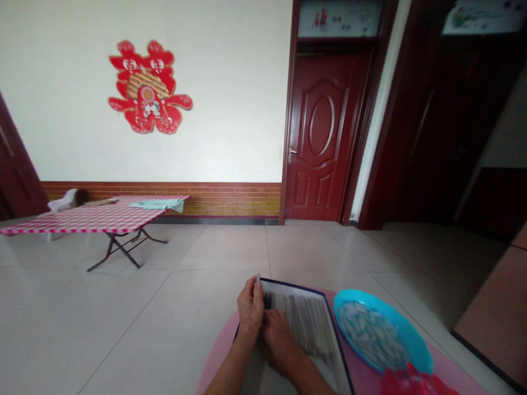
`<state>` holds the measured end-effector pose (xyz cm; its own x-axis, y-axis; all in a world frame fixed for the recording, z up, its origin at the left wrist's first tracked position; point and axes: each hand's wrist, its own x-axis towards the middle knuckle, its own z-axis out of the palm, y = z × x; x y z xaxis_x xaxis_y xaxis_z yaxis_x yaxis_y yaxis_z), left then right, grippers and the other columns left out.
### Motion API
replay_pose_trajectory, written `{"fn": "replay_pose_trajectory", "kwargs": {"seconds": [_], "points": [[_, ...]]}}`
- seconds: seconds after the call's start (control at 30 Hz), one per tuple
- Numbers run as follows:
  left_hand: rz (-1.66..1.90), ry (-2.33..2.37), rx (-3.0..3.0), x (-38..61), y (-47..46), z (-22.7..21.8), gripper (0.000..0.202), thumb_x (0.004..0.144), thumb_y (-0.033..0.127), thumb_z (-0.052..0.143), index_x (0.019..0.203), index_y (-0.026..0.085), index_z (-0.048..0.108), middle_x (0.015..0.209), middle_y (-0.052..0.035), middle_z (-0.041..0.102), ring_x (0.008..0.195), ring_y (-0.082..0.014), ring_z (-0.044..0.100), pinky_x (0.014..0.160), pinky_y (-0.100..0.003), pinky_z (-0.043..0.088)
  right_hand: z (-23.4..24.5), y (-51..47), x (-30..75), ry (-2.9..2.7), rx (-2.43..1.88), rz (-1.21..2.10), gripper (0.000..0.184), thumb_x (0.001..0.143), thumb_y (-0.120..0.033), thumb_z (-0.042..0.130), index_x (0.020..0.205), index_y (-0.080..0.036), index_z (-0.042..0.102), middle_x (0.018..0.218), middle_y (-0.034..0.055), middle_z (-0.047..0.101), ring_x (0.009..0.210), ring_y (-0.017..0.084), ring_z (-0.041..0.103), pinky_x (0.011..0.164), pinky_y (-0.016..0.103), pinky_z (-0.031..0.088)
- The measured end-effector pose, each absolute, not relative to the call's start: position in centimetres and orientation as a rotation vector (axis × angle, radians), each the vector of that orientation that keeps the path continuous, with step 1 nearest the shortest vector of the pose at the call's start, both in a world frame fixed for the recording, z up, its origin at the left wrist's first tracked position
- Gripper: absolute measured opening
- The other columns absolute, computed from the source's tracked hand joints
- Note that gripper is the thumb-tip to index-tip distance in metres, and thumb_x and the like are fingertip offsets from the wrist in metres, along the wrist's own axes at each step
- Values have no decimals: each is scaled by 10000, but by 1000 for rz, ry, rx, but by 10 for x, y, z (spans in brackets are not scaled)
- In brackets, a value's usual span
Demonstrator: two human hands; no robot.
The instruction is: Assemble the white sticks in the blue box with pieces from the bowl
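My left hand (250, 307) is closed at the left rim of a shallow, dark-edged tray (338, 351). A small pale tip pokes up above its thumb; the rest of what it grips is hidden. Just below and to the right, my right hand (282, 343) reaches over the tray with its fingers curled in close to the left hand. Whatever those fingers pinch is out of sight. Inside the tray, many thin greyish, see-through sticks (307, 321) lie side by side, roughly lengthwise. A dark patch shows near my left fingers.
Right of the tray is a blue basin (418, 343) of small whitish pieces (370, 334), with red plastic (415, 382) before it. All rest on a pink round surface (218, 351). A folding table (102, 216) with a checked cover stands far left. A red door (323, 131) is behind.
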<state>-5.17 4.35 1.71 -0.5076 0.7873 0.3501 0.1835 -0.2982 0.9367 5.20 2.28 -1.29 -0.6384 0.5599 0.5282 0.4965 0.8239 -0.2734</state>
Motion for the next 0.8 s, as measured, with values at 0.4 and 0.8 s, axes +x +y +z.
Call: {"fn": "replay_pose_trajectory", "kwargs": {"seconds": [0.4, 0.8], "points": [[1827, 1608, 1422, -53, 45, 15, 448, 873, 398, 381, 1166, 121, 577, 765, -56, 675, 674, -181, 612, 662, -288, 489, 13, 39, 71, -1902, -914, 496, 215, 879, -264, 410, 909, -211, 616, 922, 68, 661, 897, 201, 603, 815, 323, 463], [1378, 1641, 1873, -38, 38, 10, 306, 892, 329, 393, 959, 189, 656, 812, -59, 714, 750, -193, 664, 699, -274, 470, 16, 71, 112, -692, -1042, 852, 290, 774, -467, 478, 903, -207, 488, 769, 8, 687, 672, 172, 669, 608, 290, 537]]}}
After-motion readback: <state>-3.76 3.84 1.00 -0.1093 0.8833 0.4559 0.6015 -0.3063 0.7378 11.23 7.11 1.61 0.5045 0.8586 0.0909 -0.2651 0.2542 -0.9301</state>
